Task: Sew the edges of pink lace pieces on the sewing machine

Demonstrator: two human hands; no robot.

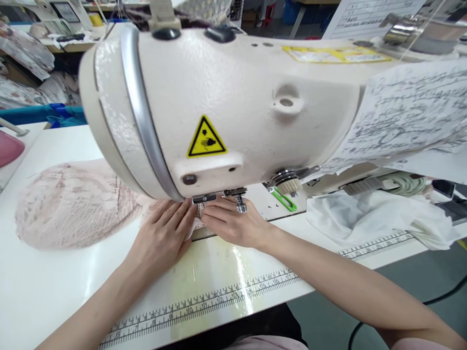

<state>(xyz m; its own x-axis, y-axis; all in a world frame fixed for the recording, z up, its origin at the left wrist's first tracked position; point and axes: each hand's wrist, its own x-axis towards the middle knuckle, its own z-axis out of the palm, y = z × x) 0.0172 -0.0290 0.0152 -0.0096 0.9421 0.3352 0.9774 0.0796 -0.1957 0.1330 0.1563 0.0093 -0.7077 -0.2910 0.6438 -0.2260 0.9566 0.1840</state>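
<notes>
While left hand [165,234] lies flat, sheer pink fabric [73,209] reaches under sewing machine [241,102]

Head view: the fabric spreads left across the table [44,282]; right hand [237,223], fingers bent, touches its right end, whether pinching I cannot tell.

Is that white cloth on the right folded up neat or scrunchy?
Scrunched, not folded: the white cloth lies in uneven wrinkles, and part pokes past the edge of the sewing table.

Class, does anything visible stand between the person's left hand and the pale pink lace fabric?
Nothing visible does: the left hand lies directly on the lace fabric. The sewing machine head overhangs, hiding some fabric from view, but does not visibly separate the two.
</notes>
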